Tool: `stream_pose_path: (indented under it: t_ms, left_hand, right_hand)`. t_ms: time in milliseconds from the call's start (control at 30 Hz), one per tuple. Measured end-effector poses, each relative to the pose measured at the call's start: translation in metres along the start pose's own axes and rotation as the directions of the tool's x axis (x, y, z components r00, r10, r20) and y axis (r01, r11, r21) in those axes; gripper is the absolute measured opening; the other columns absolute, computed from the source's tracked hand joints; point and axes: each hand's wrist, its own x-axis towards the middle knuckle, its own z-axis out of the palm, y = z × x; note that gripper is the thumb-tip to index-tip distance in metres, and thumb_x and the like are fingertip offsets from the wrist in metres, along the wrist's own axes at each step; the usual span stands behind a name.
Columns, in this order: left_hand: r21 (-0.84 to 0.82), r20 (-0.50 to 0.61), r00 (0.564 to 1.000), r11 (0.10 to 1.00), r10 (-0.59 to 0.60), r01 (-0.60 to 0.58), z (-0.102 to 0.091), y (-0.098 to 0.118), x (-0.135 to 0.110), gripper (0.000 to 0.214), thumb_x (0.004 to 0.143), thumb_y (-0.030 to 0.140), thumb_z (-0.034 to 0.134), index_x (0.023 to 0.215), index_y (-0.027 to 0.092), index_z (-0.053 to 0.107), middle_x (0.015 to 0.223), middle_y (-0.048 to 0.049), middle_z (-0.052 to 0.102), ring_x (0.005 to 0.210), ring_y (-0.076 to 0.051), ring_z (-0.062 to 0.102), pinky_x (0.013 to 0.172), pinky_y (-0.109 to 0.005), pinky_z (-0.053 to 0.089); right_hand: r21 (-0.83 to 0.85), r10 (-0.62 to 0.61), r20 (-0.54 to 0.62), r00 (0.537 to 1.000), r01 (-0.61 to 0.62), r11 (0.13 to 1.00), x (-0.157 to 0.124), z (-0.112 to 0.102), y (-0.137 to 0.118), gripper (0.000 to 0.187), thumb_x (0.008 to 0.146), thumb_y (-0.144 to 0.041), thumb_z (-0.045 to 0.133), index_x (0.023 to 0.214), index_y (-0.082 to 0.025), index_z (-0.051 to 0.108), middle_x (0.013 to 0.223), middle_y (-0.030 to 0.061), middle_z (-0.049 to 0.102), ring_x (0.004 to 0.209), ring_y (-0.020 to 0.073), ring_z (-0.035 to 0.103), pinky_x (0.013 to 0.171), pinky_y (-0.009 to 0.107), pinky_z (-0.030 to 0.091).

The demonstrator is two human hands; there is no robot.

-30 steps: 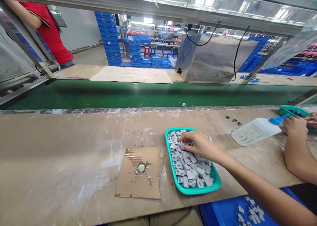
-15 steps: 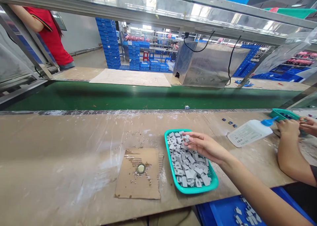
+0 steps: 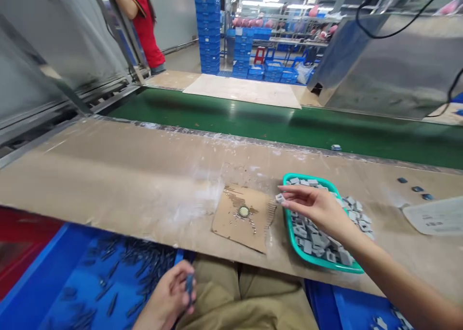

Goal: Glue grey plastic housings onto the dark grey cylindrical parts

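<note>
My right hand (image 3: 318, 207) hovers over the left rim of a teal tray (image 3: 327, 265) filled with small grey plastic blocks. A single grey block (image 3: 279, 198) is pinched at its fingertips, just left of the tray. Below the bench edge, my left hand (image 3: 171, 296) rests over my lap beside a blue bin (image 3: 43, 291) of dark slim parts and grips a small dark part (image 3: 189, 284). A cardboard scrap (image 3: 231, 228) with a round metal cap (image 3: 244, 211) on it lies between the hands.
The worn brown bench (image 3: 144, 175) runs along a green conveyor belt (image 3: 253, 120). A white bottle (image 3: 437, 215) lies at the right edge, dark small parts (image 3: 415, 188) near it. A metal box (image 3: 390, 64) stands behind the belt. A person in red (image 3: 142, 16) stands far left.
The view has swung left and down, revealing my lap and the blue bin. My right hand has lifted a grey block out of the tray toward the cardboard. My left hand has come into view.
</note>
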Motion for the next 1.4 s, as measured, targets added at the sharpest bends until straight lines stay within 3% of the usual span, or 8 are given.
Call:
stream_pose_path:
  t_ms: [233,333,433,633,733,867,1067,1400]
  left_hand:
    - [-0.080,0.279,0.959,0.995,-0.041,0.065,0.049,0.010,0.012,0.041,0.067,0.026,0.077,0.101,0.011,0.061,0.090,-0.0102,0.057,0.083,-0.023,0.060,0.072,-0.034,0.053]
    - [-0.140,0.320,0.947,0.989,-0.008,0.056,0.055,0.009,0.013,0.030,0.074,0.021,0.071,0.099,0.012,0.058,0.092,-0.0096,0.059,0.096,-0.028,0.058,0.086,-0.041,0.049]
    - [-0.179,0.318,0.947,0.984,0.033,0.026,0.057,0.006,0.014,0.021,0.075,0.016,0.069,0.091,0.012,0.056,0.093,-0.0096,0.061,0.091,-0.019,0.058,0.085,-0.028,0.048]
    - [-0.437,0.228,0.971,0.883,-0.075,0.171,0.066,0.004,0.017,0.016,0.075,0.000,0.062,0.082,0.012,0.054,0.086,-0.0055,0.062,0.082,-0.013,0.060,0.082,-0.025,0.052]
    - [-0.503,0.132,0.980,0.842,-0.150,0.196,0.076,0.008,0.020,0.025,0.077,-0.007,0.053,0.098,0.007,0.058,0.098,-0.0103,0.062,0.091,-0.017,0.061,0.082,-0.027,0.054]
    - [-0.636,0.119,0.958,0.721,-0.261,0.275,0.094,0.018,0.024,0.021,0.081,-0.007,0.047,0.096,0.001,0.059,0.101,-0.0150,0.062,0.094,-0.020,0.061,0.078,-0.026,0.056]
    - [-0.749,0.314,0.911,0.519,-0.269,0.412,0.121,0.021,0.027,0.018,0.084,0.001,0.050,0.095,0.009,0.062,0.100,-0.0104,0.064,0.090,-0.017,0.061,0.068,-0.024,0.055]
    - [-0.715,0.292,0.944,0.620,-0.154,0.323,0.143,0.016,0.021,0.021,0.088,0.011,0.052,0.106,0.015,0.061,0.112,-0.0094,0.060,0.107,-0.017,0.055,0.083,-0.024,0.052]
  right_hand:
    - [-0.442,-0.374,0.264,0.889,0.456,0.772,0.013,0.054,-0.005,0.020,0.080,-0.024,0.057,0.096,-0.022,0.070,0.085,0.0076,0.069,0.079,0.0230,0.063,0.073,0.035,0.050]
    - [-0.508,-0.414,0.367,0.833,0.552,0.661,0.018,0.066,-0.001,0.021,0.084,-0.019,0.053,0.096,-0.020,0.069,0.087,0.0099,0.068,0.083,0.0233,0.062,0.075,0.035,0.048]
    - [-0.546,-0.374,0.441,0.816,0.575,0.610,0.022,0.074,0.000,0.021,0.084,-0.014,0.051,0.094,-0.019,0.069,0.090,0.0101,0.067,0.087,0.0232,0.061,0.077,0.034,0.048]
    - [-0.433,-0.318,0.300,0.899,0.425,0.795,0.020,0.069,-0.009,0.019,0.081,-0.017,0.055,0.095,-0.019,0.068,0.092,0.0090,0.069,0.085,0.0227,0.063,0.078,0.036,0.049]
    - [-0.149,-0.127,0.178,0.976,0.154,0.977,0.014,0.060,-0.016,0.022,0.076,-0.028,0.063,0.096,-0.019,0.066,0.091,0.0063,0.070,0.083,0.0211,0.065,0.079,0.036,0.050]
    - [0.239,0.066,0.161,0.985,-0.103,0.966,-0.001,0.052,-0.023,0.027,0.066,-0.033,0.073,0.087,-0.018,0.066,0.082,0.0040,0.070,0.077,0.0180,0.065,0.072,0.030,0.053]
    - [0.366,0.078,0.026,0.997,-0.082,0.927,-0.034,0.057,-0.030,0.027,0.061,-0.030,0.077,0.083,-0.019,0.067,0.076,0.0037,0.069,0.069,0.0160,0.065,0.067,0.028,0.054]
    - [0.309,0.064,-0.124,0.990,-0.023,0.951,-0.057,0.075,-0.026,0.022,0.063,-0.028,0.077,0.082,-0.020,0.068,0.079,0.0054,0.071,0.075,0.0206,0.068,0.071,0.033,0.058]
